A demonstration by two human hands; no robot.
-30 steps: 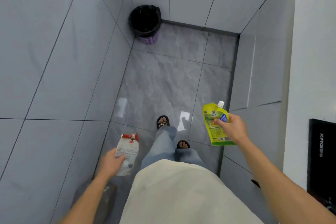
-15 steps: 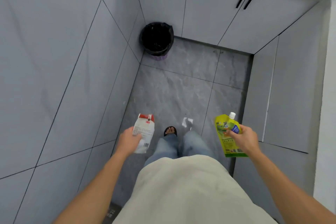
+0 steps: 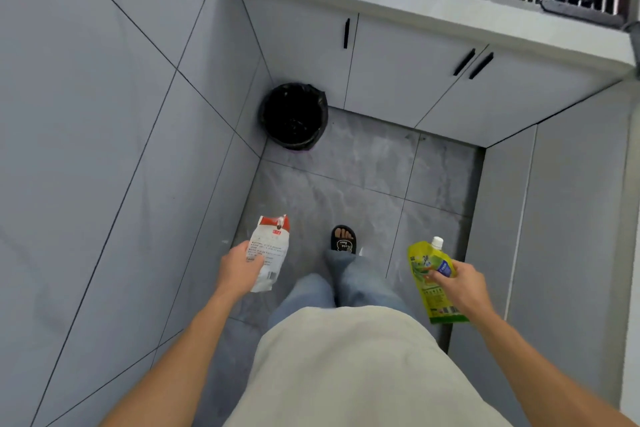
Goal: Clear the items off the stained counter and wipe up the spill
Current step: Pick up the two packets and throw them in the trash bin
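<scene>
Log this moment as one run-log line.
left hand: holds white packet | right hand: holds green pouch | bin: ahead, on floor

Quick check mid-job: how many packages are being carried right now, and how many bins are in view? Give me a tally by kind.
White-and-red packets: 1, the white-and-red packet held in the left hand
Green spouted pouches: 1, the green pouch held in the right hand
Black-lined bins: 1, the bin on the floor by the cabinets
Total: 3
</scene>
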